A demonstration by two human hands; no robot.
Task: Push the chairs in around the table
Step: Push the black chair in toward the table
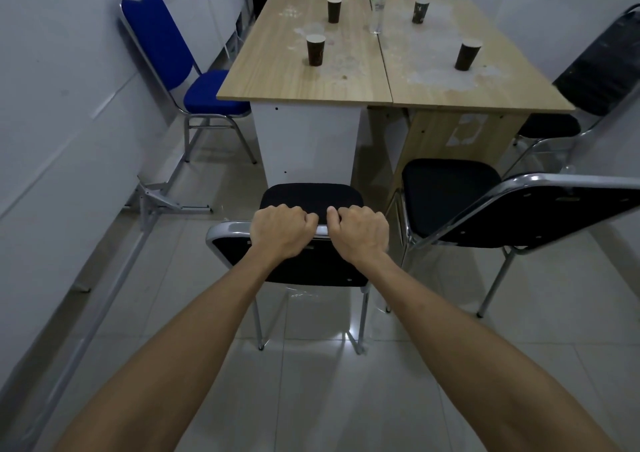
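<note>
Both hands, left hand (pixel 281 230) and right hand (pixel 360 231), grip the black chair (pixel 311 197) back; the table (pixel 304 80) edge probably lies straight ahead.

Small meeting room; table (pixel 346 80), stacking chairs (pixel 156 46), paper cups (pixel 315 49).

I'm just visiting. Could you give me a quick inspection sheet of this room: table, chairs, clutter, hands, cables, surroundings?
Surface: wooden table, top blotchy and worn.
Job's things: black chair gripped, not yet pushed in; second black chair angled beside it; blue chair at the left side; another black chair at the right.
Clutter: four paper cups, one water bottle.
Hands: left hand and right hand clamp the backrest rail.
Cables: nothing seen.
Surroundings: white walls, tiled floor.
</note>
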